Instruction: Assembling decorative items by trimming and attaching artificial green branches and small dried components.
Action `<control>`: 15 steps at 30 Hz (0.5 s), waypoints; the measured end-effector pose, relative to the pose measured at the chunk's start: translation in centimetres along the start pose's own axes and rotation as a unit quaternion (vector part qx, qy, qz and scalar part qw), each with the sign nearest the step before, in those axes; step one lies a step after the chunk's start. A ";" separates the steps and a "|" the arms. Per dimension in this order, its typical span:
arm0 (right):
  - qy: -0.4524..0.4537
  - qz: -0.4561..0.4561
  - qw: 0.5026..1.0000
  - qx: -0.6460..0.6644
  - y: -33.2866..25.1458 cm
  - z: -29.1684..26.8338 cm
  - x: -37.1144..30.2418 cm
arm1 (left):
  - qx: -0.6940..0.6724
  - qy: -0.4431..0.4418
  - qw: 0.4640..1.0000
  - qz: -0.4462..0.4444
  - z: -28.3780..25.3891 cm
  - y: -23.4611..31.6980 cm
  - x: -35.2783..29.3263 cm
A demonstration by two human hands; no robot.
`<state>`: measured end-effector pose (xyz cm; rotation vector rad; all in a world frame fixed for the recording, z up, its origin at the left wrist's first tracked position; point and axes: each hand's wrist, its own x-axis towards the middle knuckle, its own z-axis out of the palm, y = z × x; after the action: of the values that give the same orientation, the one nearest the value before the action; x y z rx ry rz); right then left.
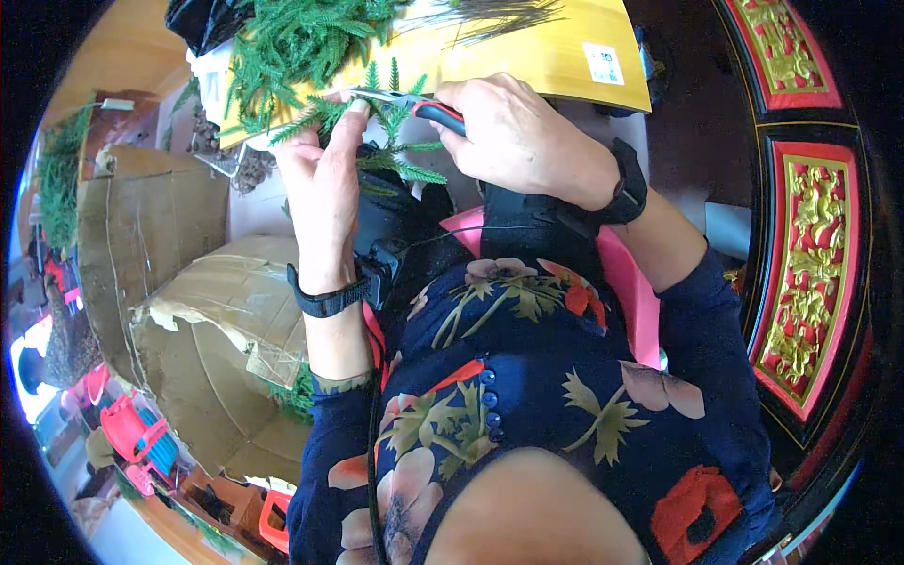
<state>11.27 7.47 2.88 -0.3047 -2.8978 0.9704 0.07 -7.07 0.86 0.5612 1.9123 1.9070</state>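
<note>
Closest to the lens is my own chest in a dark blue flowered blouse, filling the lower half from about five to seven o'clock. Above it, my two forearms run up toward twelve o'clock, each with a black band at the wrist.

My left hand sits at about eleven o'clock from the picture's middle, fingers curled and pinched around a green fern-like sprig, thumb and forefinger closed on its stem near the top. My right hand, just beside it toward one o'clock, is clenched on the red and black handles of a pair of cutters; the metal blades point left and meet the sprig right at my left fingertips. Whether the blades are closed on the stem I cannot tell.

Beyond both hands, at twelve o'clock, lies a yellow board with a heap of the same greenery on its left end. Flattened brown cardboard spreads out at nine o'clock. A red and gold carved panel stands at three o'clock, and a pink seat shows under me.
</note>
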 end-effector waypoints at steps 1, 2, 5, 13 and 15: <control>0.005 -0.005 1.000 -0.007 0.0 -0.1 0.0 | -0.002 0.000 1.000 -0.008 0.0 0.1 0.0; 0.005 -0.005 1.000 -0.007 0.1 -0.1 -0.1 | -0.002 0.000 1.000 -0.007 0.0 0.1 0.0; 0.018 -0.012 1.000 0.010 0.5 0.0 0.0 | 0.000 -0.003 1.000 -0.013 -0.2 0.0 0.1; 0.034 -0.058 0.997 -0.026 0.9 -0.8 -0.3 | -0.016 -0.049 0.994 -0.098 -1.4 0.3 0.2; 0.028 -0.069 0.997 -0.020 1.1 -0.9 -0.1 | -0.035 -0.054 0.993 -0.098 -1.2 0.6 0.1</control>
<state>11.71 8.83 2.97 -0.1285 -2.8467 0.8692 -0.69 -8.05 1.42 0.4298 1.7577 1.7751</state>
